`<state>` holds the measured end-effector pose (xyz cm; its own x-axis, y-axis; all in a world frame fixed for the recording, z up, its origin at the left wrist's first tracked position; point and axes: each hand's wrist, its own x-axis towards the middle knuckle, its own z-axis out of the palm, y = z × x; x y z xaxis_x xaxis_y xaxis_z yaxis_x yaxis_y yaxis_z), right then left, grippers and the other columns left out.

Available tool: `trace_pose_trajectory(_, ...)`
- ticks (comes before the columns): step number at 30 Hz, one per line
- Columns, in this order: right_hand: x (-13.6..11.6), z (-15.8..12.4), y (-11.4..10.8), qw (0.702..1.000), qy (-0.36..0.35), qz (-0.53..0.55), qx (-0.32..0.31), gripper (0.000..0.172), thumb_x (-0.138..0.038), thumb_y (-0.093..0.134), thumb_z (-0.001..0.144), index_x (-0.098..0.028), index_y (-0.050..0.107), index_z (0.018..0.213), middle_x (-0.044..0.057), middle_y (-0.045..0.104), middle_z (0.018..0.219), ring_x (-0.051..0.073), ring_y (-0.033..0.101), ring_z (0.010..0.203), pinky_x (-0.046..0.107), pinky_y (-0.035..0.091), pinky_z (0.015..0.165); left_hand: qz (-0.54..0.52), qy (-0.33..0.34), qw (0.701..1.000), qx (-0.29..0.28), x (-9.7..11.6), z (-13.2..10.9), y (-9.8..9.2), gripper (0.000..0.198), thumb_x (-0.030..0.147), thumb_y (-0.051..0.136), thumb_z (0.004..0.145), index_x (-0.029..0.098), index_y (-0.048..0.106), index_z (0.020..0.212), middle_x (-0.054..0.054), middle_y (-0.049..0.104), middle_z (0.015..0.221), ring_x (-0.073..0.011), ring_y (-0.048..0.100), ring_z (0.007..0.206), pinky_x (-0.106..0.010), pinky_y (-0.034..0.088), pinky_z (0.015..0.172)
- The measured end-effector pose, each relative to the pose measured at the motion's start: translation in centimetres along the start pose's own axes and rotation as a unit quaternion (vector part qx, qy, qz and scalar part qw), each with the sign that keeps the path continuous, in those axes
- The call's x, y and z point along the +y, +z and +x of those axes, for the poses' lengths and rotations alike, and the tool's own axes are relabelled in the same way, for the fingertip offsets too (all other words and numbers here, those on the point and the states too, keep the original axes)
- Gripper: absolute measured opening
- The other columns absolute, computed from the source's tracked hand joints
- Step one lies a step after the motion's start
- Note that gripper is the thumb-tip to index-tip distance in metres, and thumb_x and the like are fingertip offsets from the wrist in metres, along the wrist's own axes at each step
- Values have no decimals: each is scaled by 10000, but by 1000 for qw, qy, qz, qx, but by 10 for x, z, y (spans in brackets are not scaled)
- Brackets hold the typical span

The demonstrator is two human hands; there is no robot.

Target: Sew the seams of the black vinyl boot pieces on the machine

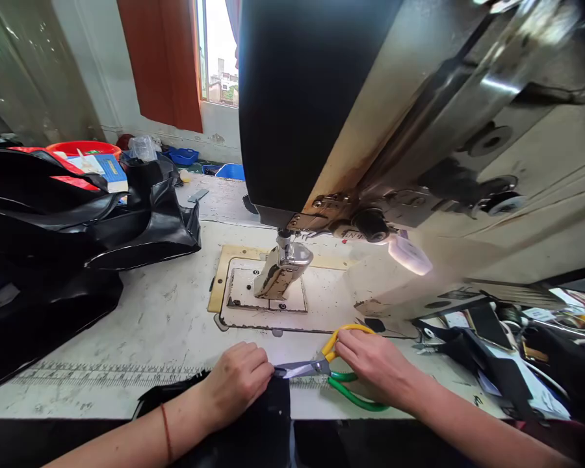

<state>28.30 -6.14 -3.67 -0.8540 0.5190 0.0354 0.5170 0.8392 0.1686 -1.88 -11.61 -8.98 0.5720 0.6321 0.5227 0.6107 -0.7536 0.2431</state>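
Observation:
My right hand point(365, 357) grips a pair of scissors point(319, 367) with one yellow and one green handle. Their blades point left and meet the edge of a black leather-like piece point(268, 416) at the table's front. My left hand point(238, 380) is closed on that piece, just left of the blade tips, with its fingertips partly hidden. Beyond both hands stands the post of a sewing machine point(280, 276), below the needle. A ruler strip point(112, 375) runs along the table under the black piece and the scissors.
A heap of shiny black material point(78, 240) covers the table's left side. The machine head point(316, 110) hangs overhead, with a lit lamp point(409, 255) beneath it. Tools and black scraps point(497, 364) clutter the right. A red basin point(85, 148) sits at the back left.

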Motion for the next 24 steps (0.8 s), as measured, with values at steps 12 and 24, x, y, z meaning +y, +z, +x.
trace_pose_trajectory(12,1,15,-6,976,39,102,-187,341,-499,581,880,-174,647,959,71,685,904,233,665,726,317,342,564,-102,-55,993,-34,-11,-2,9,205,113,451,913,167,641,861,-39,634,764,-163,584,673,-259,449,602)
trace_pose_trajectory(24,-15,38,-22,971,56,96,-211,479,-628,505,891,-178,654,962,83,688,888,275,670,727,343,344,558,-254,-181,947,-69,-19,6,4,183,86,595,856,185,747,833,-24,627,779,-136,614,732,-216,452,658)
